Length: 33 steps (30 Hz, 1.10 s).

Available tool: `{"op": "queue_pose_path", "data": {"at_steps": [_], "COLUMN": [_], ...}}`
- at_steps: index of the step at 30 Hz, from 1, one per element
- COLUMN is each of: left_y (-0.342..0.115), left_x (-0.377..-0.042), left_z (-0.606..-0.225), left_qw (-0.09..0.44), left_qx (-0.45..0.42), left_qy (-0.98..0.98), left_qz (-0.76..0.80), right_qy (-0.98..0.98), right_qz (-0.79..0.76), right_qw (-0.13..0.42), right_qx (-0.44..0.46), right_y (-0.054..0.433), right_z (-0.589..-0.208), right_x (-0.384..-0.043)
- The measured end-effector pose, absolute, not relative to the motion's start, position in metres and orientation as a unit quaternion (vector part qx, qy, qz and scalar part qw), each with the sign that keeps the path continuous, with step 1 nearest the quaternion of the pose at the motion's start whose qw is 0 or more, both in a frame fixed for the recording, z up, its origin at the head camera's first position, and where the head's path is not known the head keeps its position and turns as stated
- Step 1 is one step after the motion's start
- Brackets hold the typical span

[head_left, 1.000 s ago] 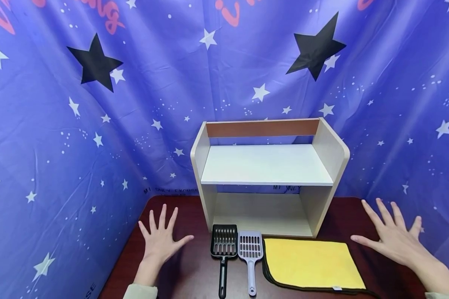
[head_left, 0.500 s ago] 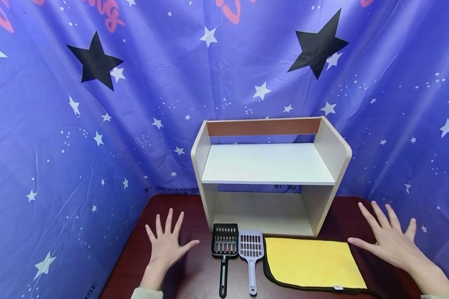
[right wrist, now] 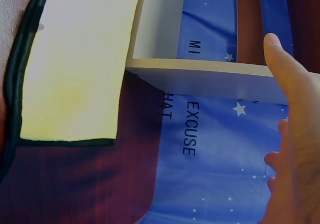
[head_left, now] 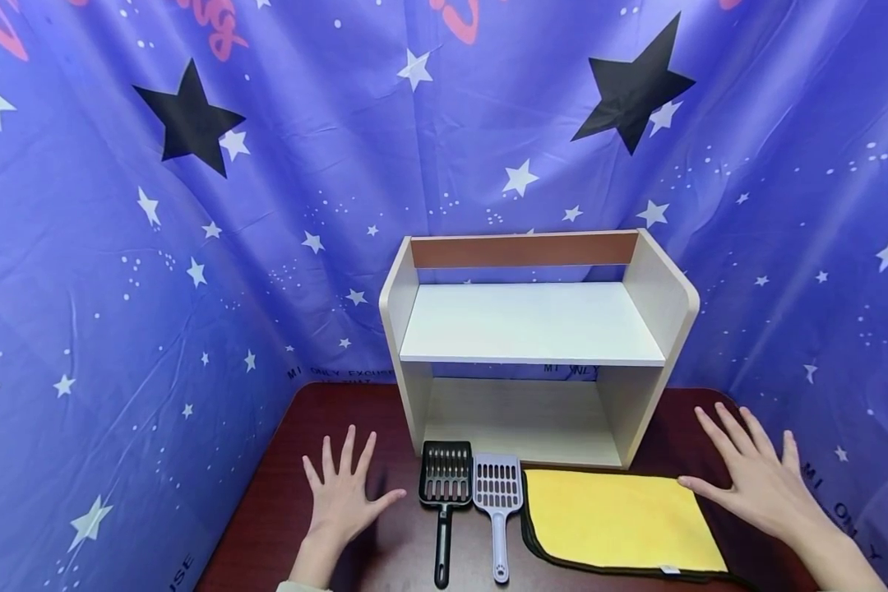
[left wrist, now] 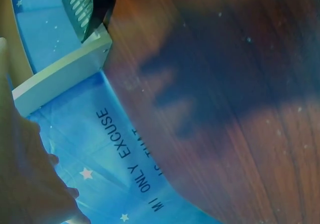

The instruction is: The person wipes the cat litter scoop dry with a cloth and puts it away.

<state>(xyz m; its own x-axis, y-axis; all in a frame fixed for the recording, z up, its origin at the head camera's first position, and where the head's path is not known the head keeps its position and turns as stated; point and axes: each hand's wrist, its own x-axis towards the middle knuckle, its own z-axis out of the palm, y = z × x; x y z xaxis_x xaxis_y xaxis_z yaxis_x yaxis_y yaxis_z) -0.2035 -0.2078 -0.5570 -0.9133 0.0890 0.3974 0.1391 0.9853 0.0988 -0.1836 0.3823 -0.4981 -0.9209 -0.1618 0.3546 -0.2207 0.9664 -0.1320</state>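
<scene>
My left hand (head_left: 342, 503) is held over the table with its fingers spread, just left of a black slotted litter scoop (head_left: 444, 485). Beside that scoop lies a lavender litter scoop (head_left: 498, 489), handle toward me. A folded yellow cloth (head_left: 622, 520) with dark edging lies to the right of both. My right hand (head_left: 755, 485) is spread too, its thumb tip overlapping the cloth's right corner in the head view. Neither hand holds anything. In the left wrist view the hand's shadow falls on the tabletop; the right wrist view shows the cloth (right wrist: 75, 84) left of the hand.
A small two-tier shelf (head_left: 533, 325) in pale wood stands behind the scoops and cloth. The dark red table (head_left: 266, 501) has rounded back corners. A blue-purple curtain (head_left: 326, 148) printed with stars hangs around the back and sides.
Both hands have moved inward, the left to the right and slightly toward me, the right to the left. Scoops, cloth and shelf stay in place; the head view has shifted slightly.
</scene>
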Motion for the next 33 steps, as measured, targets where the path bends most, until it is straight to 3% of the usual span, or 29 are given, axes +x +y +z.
{"op": "queue_pose_path", "data": {"at_steps": [10, 24, 33], "left_y": [-0.196, -0.171, -0.154], "left_x": [-0.195, -0.181, -0.177], "left_z": [-0.567, -0.582, -0.586], "left_qw": [0.168, 0.215, 0.205], "left_qx": [-0.053, -0.100, -0.128], "left_qy": [-0.983, -0.971, -0.969], "left_qz": [-0.050, -0.043, -0.051], "right_qy": [-0.965, -0.961, -0.960], "right_qz": [0.100, 0.129, 0.130], "right_qw": [0.203, 0.198, 0.198], "right_qx": [0.131, 0.143, 0.149], "right_y": [0.374, 0.362, 0.348], "right_z": [-0.509, -0.525, -0.533], "right_x": [-0.185, -0.185, -0.188]}}
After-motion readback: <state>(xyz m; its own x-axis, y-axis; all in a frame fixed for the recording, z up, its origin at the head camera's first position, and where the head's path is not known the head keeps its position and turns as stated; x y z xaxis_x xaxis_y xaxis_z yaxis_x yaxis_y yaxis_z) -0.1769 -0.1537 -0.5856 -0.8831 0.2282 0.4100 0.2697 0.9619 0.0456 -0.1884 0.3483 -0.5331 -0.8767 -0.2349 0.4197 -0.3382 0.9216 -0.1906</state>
